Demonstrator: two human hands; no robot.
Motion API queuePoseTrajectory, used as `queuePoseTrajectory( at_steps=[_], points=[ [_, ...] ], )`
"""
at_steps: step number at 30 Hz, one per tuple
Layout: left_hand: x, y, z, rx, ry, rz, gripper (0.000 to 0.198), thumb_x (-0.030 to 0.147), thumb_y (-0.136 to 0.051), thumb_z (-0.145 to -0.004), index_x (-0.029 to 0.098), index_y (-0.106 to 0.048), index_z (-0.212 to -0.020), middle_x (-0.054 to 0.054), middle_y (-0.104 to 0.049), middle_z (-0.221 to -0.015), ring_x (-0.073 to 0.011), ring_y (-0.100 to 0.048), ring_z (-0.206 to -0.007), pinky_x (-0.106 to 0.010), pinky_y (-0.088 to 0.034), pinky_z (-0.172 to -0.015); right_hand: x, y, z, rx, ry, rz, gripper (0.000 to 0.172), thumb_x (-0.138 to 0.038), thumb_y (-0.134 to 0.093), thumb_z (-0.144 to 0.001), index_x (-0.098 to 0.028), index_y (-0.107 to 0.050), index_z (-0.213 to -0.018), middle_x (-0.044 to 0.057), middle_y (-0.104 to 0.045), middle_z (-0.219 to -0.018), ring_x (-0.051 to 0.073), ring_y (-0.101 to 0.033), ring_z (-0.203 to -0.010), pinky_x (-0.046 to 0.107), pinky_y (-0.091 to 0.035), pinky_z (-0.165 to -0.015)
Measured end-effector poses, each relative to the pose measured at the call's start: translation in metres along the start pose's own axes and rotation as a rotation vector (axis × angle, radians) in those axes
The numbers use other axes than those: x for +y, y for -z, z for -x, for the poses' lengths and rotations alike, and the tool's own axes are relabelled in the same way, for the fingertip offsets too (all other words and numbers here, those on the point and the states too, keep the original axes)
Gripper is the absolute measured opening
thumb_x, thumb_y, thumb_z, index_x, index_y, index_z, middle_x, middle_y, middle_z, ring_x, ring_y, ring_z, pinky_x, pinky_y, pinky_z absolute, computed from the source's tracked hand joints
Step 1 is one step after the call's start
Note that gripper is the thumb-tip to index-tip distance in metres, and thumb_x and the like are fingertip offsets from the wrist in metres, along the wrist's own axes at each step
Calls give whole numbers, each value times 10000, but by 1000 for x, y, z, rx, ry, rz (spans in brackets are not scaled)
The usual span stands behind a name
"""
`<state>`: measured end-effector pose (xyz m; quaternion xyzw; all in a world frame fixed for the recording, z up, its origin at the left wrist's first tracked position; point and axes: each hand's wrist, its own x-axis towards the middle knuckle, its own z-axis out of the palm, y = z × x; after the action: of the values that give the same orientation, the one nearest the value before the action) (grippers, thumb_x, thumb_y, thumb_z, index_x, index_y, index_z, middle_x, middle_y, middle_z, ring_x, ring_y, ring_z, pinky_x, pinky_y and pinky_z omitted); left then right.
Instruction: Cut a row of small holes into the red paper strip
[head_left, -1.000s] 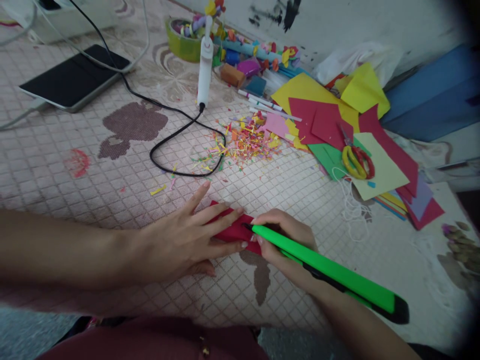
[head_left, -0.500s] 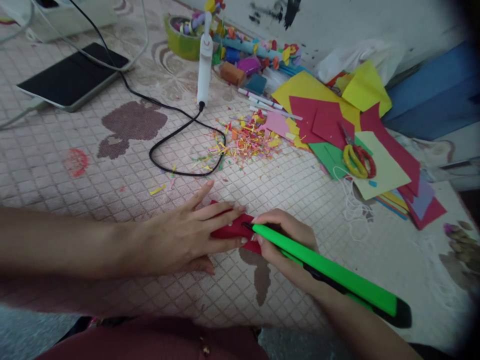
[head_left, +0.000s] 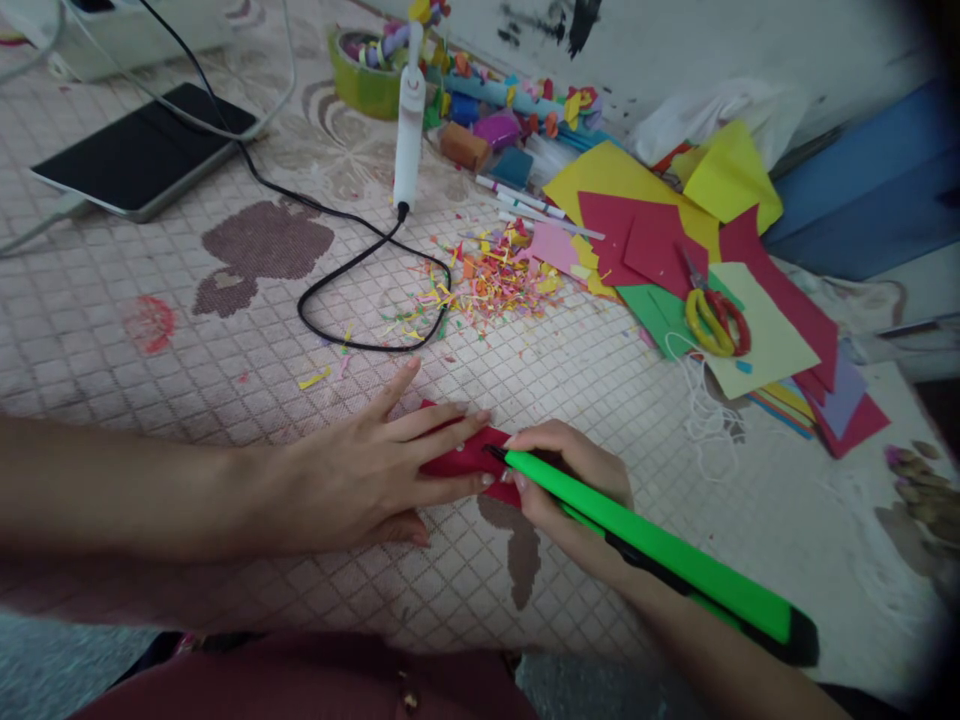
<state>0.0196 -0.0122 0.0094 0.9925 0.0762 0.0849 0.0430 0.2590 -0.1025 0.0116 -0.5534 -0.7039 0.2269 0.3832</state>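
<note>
My left hand (head_left: 382,462) lies flat with fingers spread over a small piece of red paper (head_left: 450,464), pressing it against the cloth-covered table. The hand covers part of the paper. In a pinch near its front end, my right hand (head_left: 574,480) holds a long green-and-black utility knife (head_left: 660,545). Its dark tip touches or hovers just above the red paper, beside the left fingertips; I cannot tell which. The knife's back end slants over the right forearm.
Colored paper scraps (head_left: 502,280) lie ahead, by a white device (head_left: 409,140) with a looped black cable (head_left: 352,347). Scissors (head_left: 716,320) rest on stacked colored paper (head_left: 772,335) at right. A tablet (head_left: 146,150) is at left; a tape roll (head_left: 366,88) stands at the back.
The back end of the utility knife has dipped slightly. Both hands stay almost in place, and the red paper has not visibly moved.
</note>
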Motion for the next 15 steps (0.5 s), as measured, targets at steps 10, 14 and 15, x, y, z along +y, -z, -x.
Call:
queuePoseTrajectory(
  at_steps=[10,14,15],
  points=[
    [0,-4,1,21,9,25,699,617,-771,-848,333,-556,-1449,-106,-495,-1589,-301,-490,-1433,-705,-80,-1255,-2,-1,0,22,22,39,257,-101,-610,-822,-253,-652,-1026,-20,-740,-872,125,-706,-734,247,-568,-674],
    [5,-6,0,26,21,19,707,630,-746,-865,308,-547,-1462,-143,-502,-1575,-315,-502,-1420,-722,-152,-1237,-5,0,-2,37,46,65,218,-117,-613,-847,-246,-650,-1019,-6,-743,-874,127,-712,-742,242,-572,-680],
    [7,-7,-1,29,30,14,721,642,-739,-866,301,-541,-1469,-159,-503,-1570,-324,-510,-1410,-733,-183,-1223,-6,0,-3,36,51,73,211,-120,-612,-852,-243,-649,-1020,-2,-743,-872,128,-713,-736,242,-571,-671]
  ],
)
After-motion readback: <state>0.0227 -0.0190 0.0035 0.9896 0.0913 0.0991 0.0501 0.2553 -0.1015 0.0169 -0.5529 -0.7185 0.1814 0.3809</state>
